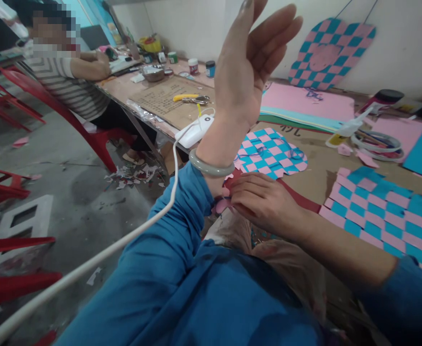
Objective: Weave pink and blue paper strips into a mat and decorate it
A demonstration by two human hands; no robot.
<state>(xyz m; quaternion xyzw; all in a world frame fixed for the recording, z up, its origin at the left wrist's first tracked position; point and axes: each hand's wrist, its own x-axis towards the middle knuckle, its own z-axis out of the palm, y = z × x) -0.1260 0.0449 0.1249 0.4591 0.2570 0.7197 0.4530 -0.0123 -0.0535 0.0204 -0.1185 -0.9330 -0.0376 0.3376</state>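
Observation:
My left hand, with a pale bangle at the wrist, is raised above the table's front edge. Its fingers are stretched out and nothing shows in them; the thumb and index fingertips reach the top edge of the picture. Low over my lap, my right hand is closed at a small pink paper piece with rounded edges. Dark thread shows beside that piece; my fingers and left forearm hide part of it. Just beyond lies a rounded woven pink-and-blue paper piece with dark blue cord on it.
A larger woven paper sheet lies at right. Behind are stacked pink sheets, a glue bottle, pliers and a white device with a cord. A heart-shaped woven bag leans on the wall. Another person sits at left.

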